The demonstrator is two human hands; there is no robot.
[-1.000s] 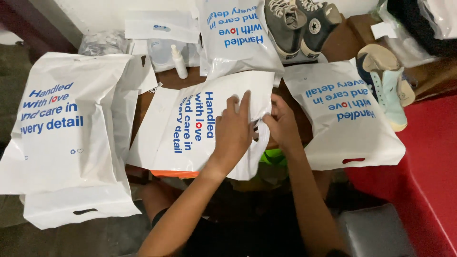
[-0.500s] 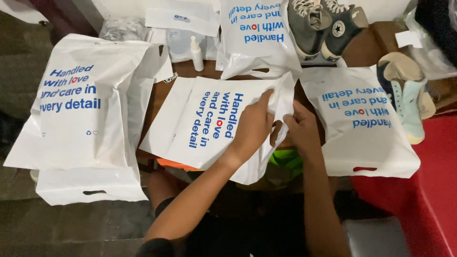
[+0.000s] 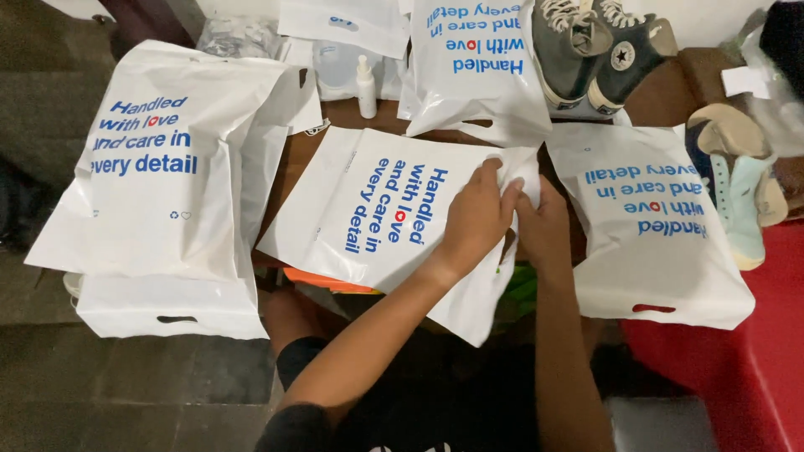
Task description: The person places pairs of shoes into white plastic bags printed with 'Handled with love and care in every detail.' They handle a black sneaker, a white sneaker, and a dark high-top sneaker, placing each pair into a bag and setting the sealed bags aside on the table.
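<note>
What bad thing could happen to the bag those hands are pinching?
The left hand and right hand pinch one corner of the thin white plastic bag; a hard tug might tear it. The bag hangs over the table's near edge, so it may slide off. The small white bottle stands upright just behind, and a shove could topple it.

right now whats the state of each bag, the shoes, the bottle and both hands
middle bag: flat, corner pinched by both hands
left hand: gripping the corner
right hand: gripping beside it
left bags: stacked, lying flat
right bag: flat, untouched
top bag: filled, puffed
grey sneakers: paired, laced
white bottle: upright, capped
</note>
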